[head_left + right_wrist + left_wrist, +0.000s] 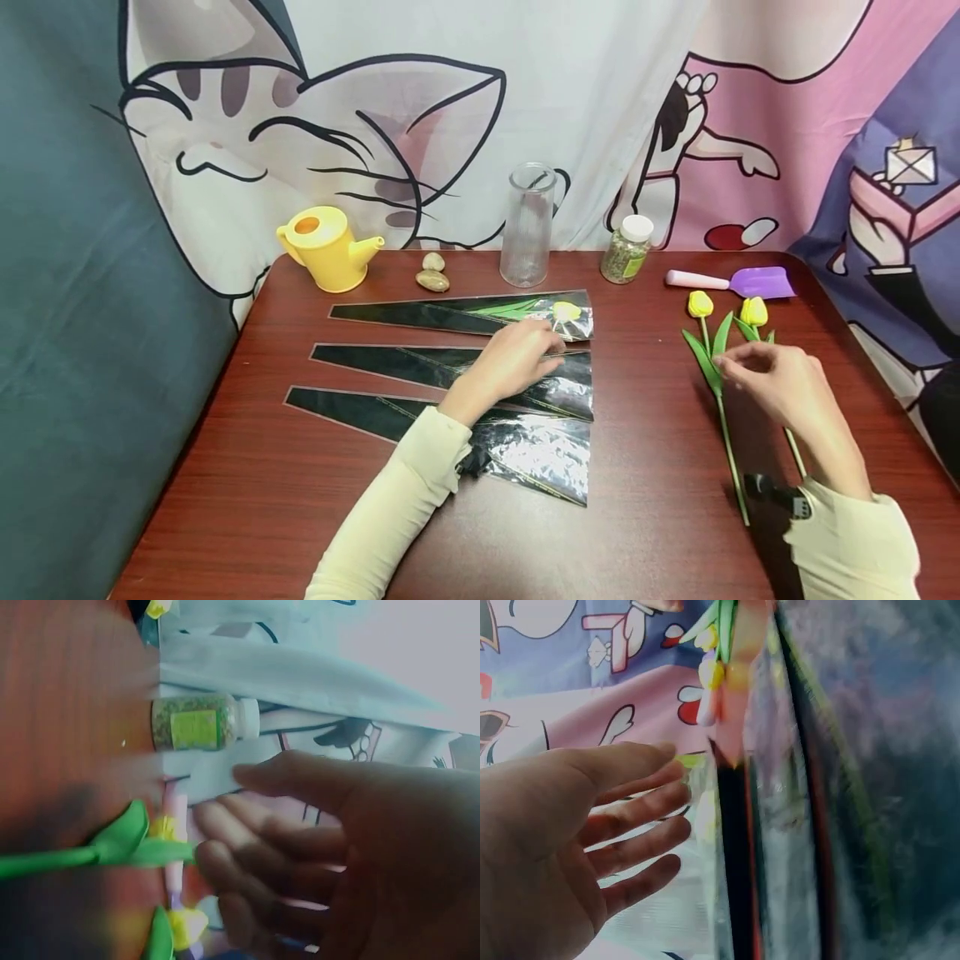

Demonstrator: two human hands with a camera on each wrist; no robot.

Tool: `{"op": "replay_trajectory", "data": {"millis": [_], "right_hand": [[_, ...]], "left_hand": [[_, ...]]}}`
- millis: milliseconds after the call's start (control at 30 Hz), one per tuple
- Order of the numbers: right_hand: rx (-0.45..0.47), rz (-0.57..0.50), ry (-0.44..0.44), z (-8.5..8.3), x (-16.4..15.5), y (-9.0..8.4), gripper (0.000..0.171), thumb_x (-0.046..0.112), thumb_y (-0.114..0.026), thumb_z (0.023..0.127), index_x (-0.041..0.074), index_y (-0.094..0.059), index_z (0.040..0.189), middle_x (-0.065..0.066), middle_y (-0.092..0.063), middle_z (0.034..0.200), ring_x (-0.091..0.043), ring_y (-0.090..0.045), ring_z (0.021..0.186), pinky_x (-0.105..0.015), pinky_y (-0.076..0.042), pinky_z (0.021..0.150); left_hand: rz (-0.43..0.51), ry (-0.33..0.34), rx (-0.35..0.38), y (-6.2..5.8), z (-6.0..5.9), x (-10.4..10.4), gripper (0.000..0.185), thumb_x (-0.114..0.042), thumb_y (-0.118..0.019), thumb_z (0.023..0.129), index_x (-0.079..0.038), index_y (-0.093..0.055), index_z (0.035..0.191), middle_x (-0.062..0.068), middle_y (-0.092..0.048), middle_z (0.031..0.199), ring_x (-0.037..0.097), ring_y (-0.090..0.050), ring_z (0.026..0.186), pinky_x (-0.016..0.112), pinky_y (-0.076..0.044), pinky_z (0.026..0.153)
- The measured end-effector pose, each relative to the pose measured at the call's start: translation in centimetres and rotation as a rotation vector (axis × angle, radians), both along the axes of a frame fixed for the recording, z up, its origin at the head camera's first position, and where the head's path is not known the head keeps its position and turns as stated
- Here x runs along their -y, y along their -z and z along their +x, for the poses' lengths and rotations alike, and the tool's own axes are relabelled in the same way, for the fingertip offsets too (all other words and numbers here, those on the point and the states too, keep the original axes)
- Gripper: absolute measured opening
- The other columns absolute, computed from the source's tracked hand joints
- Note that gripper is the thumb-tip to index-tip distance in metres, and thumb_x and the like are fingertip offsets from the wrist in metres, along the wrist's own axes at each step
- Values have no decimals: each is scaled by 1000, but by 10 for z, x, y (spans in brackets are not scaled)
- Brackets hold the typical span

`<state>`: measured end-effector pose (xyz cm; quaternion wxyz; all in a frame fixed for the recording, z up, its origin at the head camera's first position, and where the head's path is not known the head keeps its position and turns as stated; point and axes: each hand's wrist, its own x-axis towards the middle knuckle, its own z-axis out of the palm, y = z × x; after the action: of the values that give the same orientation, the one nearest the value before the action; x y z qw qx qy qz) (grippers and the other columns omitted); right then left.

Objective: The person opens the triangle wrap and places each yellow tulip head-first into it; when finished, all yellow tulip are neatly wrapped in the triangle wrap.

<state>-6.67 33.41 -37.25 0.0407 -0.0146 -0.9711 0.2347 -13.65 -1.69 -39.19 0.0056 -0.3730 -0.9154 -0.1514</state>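
Three long, tapering black-and-clear flower sleeves lie on the table: a top one (pixel 390 315), a middle one (pixel 375 357) and a bottom one (pixel 540 450). Inside the top sleeve is a yellow tulip (pixel 566 312) with green leaves. My left hand (pixel 517 354) is over the top and middle sleeves, its fingers loosely bent and holding nothing in the left wrist view. Two more yellow tulips, a left one (pixel 701 305) and a right one (pixel 753 312), lie on the right. Above their leaves is my right hand (pixel 787 387), thumb and fingers apart in the right wrist view.
Along the back edge stand a yellow watering can (pixel 330 258), two stones (pixel 432 280), a clear ribbed pitcher (pixel 527 225) and a white-lidded jar (pixel 627 254). A purple shovel with a pink handle (pixel 761 282) lies at back right. Printed curtains hang behind the table.
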Motion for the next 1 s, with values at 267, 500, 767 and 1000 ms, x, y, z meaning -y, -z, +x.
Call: {"op": "replay_trajectory", "data": {"millis": [267,500,767,1000], "right_hand": [[266,-32,12,23,-12,20,41,43,-67,91,3,-71,92,1,-67,66,-17,-63,62,-32,-42,55],[343,-80,54,30,-20,28,43,43,-69,89,1,-69,93,-2,-67,67,-18,-62,59,-32,-47,52],[326,-88,63,29,-17,35,43,46,-72,86,4,-70,91,0,-66,65,-17,-59,59,-30,-44,51],[318,-83,69,26,-15,36,43,46,-70,87,4,-71,91,0,-66,65,-17,-58,60,-31,-43,53]], "left_hand": [[-87,1,37,16,13,-8,28,-39,-70,91,-21,-73,112,-6,-62,105,13,-58,99,29,-49,78],[-136,-13,44,22,15,-13,31,-41,-71,89,-23,-74,114,-5,-60,102,16,-56,99,31,-49,78],[-129,-39,23,27,15,-13,29,-39,-74,87,-24,-74,112,-6,-60,102,15,-55,97,31,-48,78],[-113,-45,-40,28,14,-12,18,-38,-76,85,-25,-77,98,-8,-62,96,15,-57,93,31,-49,78]]}}
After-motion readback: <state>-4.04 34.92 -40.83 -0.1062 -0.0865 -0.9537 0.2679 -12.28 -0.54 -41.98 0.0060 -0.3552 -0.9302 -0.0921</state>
